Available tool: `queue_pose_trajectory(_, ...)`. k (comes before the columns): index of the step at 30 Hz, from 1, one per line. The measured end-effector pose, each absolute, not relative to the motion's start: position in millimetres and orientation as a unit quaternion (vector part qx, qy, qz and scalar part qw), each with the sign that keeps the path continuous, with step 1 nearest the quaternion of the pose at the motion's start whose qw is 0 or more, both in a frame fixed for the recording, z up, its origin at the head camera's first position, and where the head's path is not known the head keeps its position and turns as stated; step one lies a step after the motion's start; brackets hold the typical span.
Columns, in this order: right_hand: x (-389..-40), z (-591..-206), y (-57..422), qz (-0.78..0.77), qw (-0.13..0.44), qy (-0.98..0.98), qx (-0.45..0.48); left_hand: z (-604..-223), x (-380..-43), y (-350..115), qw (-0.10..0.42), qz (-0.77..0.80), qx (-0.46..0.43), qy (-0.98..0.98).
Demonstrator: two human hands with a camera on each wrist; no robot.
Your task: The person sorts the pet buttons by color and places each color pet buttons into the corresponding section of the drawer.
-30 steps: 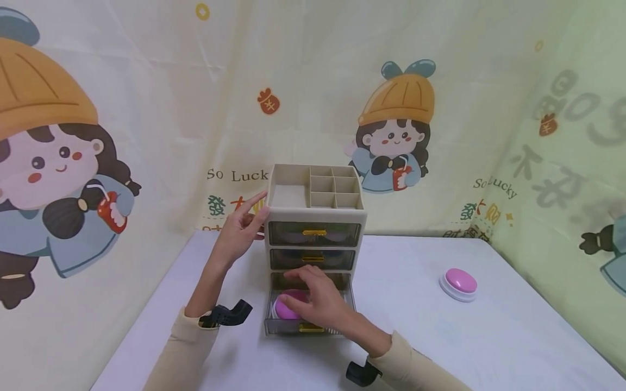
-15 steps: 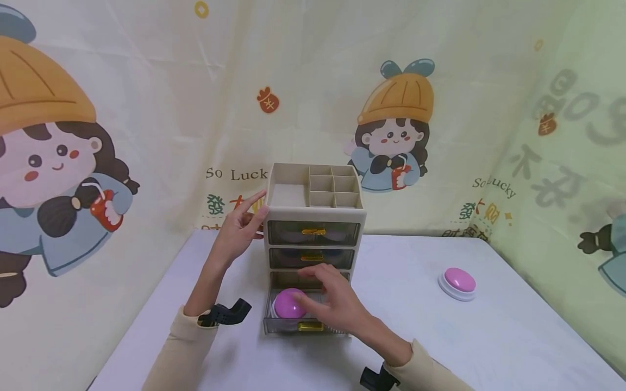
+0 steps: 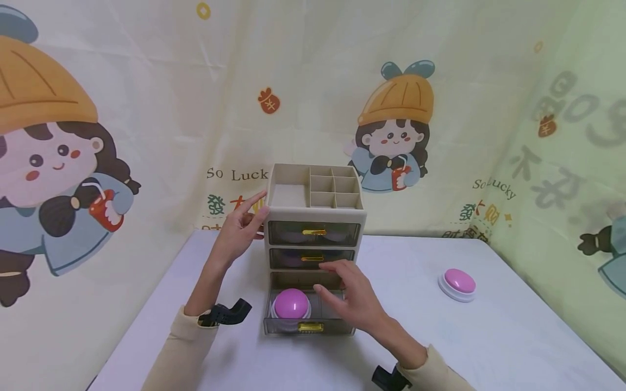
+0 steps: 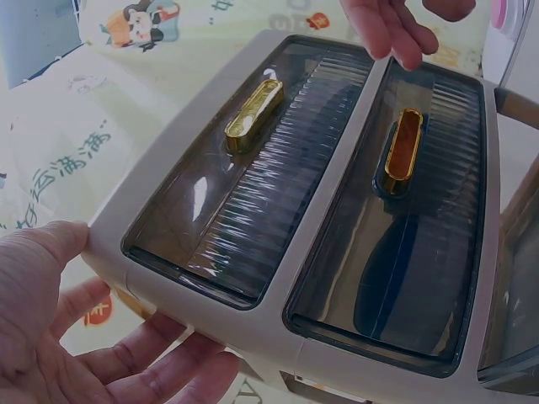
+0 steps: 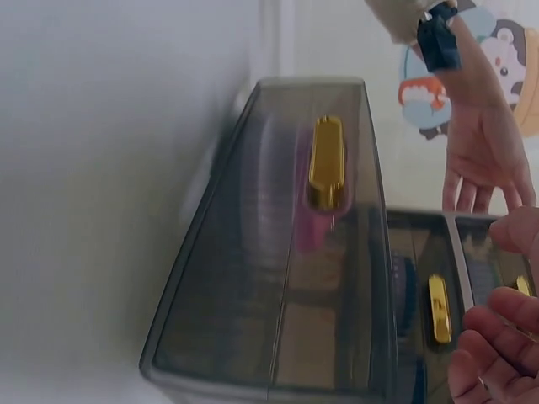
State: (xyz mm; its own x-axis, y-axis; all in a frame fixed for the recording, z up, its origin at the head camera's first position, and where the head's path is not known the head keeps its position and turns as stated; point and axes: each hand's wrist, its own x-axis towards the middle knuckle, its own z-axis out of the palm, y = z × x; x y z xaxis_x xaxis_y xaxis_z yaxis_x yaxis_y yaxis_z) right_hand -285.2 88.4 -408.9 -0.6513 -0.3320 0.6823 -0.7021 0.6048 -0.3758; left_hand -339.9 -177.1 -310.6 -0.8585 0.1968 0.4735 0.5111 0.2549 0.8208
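Observation:
A small beige desktop drawer organizer [image 3: 315, 214] stands on the table, its lowest drawer [image 3: 283, 327] pulled out. Inside that drawer, at its left, sits a pink dome-topped button with a white base [image 3: 291, 304]. My left hand [image 3: 238, 231] rests against the organizer's left side, thumb at the front edge and the other fingers spread along the wall. Over the right part of the drawer is my right hand [image 3: 354, 296], thumb and fingers apart with nothing between them. In the left wrist view, my left hand [image 4: 93, 328] touches the casing at its corner.
Another pink button on a white base [image 3: 458, 284] lies on the table to the right. The upper drawer [image 3: 288, 233] and middle drawer [image 3: 288, 259] are closed, with gold handles. A printed cloth [image 3: 313, 130] hangs behind the white table [image 3: 406, 282].
My right hand has moved right, away from the pink button in the drawer, which now shows fully. My left hand has stayed on the organizer's side.

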Motion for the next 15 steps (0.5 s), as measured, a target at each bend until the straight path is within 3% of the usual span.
queue_pose_trajectory(15,-286,-405,127,0.312,0.336,-0.854,0.244,-311,-340,-178,0.139,-0.566,-0.225,-0.781)
